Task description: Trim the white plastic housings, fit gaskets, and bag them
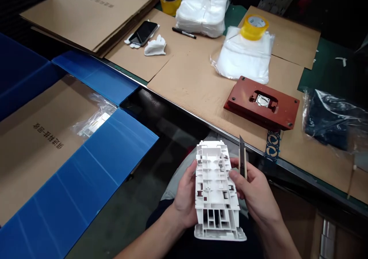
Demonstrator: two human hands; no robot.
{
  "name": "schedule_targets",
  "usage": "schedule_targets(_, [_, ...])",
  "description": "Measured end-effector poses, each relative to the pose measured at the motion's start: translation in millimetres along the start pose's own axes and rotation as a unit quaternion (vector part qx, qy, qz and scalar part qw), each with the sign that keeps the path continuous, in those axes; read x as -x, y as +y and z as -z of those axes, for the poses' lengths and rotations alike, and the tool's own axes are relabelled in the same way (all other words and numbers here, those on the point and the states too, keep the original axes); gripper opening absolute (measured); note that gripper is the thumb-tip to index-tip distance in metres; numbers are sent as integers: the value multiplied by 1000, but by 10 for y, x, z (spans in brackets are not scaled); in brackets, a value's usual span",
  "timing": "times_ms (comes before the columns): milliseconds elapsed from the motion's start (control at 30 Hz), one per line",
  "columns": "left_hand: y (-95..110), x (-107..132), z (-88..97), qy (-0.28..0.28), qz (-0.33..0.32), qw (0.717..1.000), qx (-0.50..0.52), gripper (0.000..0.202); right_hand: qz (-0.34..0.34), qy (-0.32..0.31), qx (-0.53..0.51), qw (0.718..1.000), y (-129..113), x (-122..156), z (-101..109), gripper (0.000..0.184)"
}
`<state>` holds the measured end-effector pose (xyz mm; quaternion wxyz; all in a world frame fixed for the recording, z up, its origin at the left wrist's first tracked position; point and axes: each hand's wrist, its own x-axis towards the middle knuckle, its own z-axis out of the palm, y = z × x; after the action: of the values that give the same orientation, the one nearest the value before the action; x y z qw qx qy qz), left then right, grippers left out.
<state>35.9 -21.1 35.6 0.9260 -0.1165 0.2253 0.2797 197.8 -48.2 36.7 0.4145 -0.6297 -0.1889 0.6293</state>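
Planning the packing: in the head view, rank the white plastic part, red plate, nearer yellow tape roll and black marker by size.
Largest, unranked: the white moulded plastic part and the red plate; the part is nearer the camera, so I can't separate them.
Then: the yellow tape roll.
Smallest: the black marker.

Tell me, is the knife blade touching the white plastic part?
Apart. The head view shows a plain gap between the knife blade and the white plastic part; the blade stands upright beyond the part's edge, held in the right hand.
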Motion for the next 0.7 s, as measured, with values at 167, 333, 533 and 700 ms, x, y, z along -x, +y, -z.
schedule_targets(167, [21,4,-10,7,47,999,25,76,-16,1,-45,999,42,-49,11,46])
schedule_targets(333, [48,6,-26,25,16,999,11,71,-18,-5,-61,998,47,-48,-11,45])
schedule_targets(533, [57,-1,-57,45,-9,999,-7,68,-14,-6,-64,998,51,-49,-25,45])
schedule_targets(700, [59,-11,-74,37,-7,999,-11,69,-12,-5,-63,998,55,-53,-18,46])
